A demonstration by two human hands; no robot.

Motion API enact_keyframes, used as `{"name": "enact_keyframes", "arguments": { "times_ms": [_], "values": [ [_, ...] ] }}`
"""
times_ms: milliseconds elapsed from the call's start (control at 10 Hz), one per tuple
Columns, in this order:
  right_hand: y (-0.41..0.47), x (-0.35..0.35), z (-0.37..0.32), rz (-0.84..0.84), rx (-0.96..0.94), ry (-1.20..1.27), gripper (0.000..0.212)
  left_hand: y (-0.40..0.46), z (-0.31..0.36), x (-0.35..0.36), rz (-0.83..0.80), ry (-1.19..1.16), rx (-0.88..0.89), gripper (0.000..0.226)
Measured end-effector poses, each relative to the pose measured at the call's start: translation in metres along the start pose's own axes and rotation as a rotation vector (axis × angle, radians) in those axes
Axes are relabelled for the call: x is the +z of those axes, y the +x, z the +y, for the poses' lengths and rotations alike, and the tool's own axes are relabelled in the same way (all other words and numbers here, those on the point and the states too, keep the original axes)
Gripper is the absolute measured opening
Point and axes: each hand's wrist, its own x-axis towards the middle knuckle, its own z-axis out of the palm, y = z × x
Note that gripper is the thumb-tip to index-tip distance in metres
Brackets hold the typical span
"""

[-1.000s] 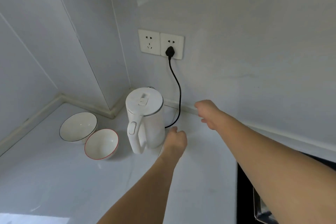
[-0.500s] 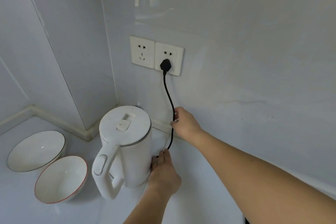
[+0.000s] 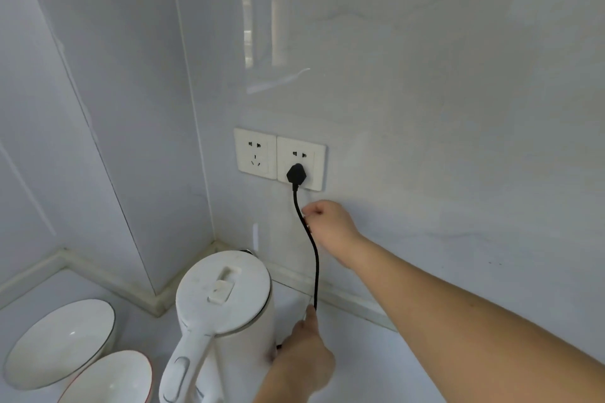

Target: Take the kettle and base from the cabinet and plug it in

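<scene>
A white electric kettle (image 3: 226, 307) stands on the white counter in the corner, handle toward me; its base is hidden beneath it. Its black cord (image 3: 315, 258) runs up the wall to a black plug (image 3: 296, 174) seated in the right wall socket (image 3: 314, 160). My right hand (image 3: 330, 227) pinches the cord a little below the plug. My left hand (image 3: 302, 358) rests low against the kettle's right side, where the cord's lower end disappears behind it; what its fingers hold is hidden.
An unused socket (image 3: 255, 154) sits left of the occupied one. Two white bowls, one dark-rimmed (image 3: 62, 342) and one red-rimmed (image 3: 108, 379), stand left of the kettle. Walls close in at the back and left.
My right hand has slid up the cord toward the plug. The view has moved closer and tilted up, so the kettle and bowls sit lower in the frame. My left hand stays at the kettle's side.
</scene>
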Motion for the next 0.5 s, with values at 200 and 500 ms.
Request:
{"name": "enact_keyframes", "arguments": {
  "times_ms": [200, 500],
  "values": [
    [-0.006, -0.003, -0.031, -0.131, 0.016, -0.081, 0.014, -0.010, 0.004, -0.013, -0.019, 0.157, -0.037, 0.072],
    [-0.060, -0.036, -0.043, -0.107, 0.045, 0.024, 0.055, -0.068, 0.028, -0.047, 0.039, 0.051, 0.011, 0.044]
  ]
}}
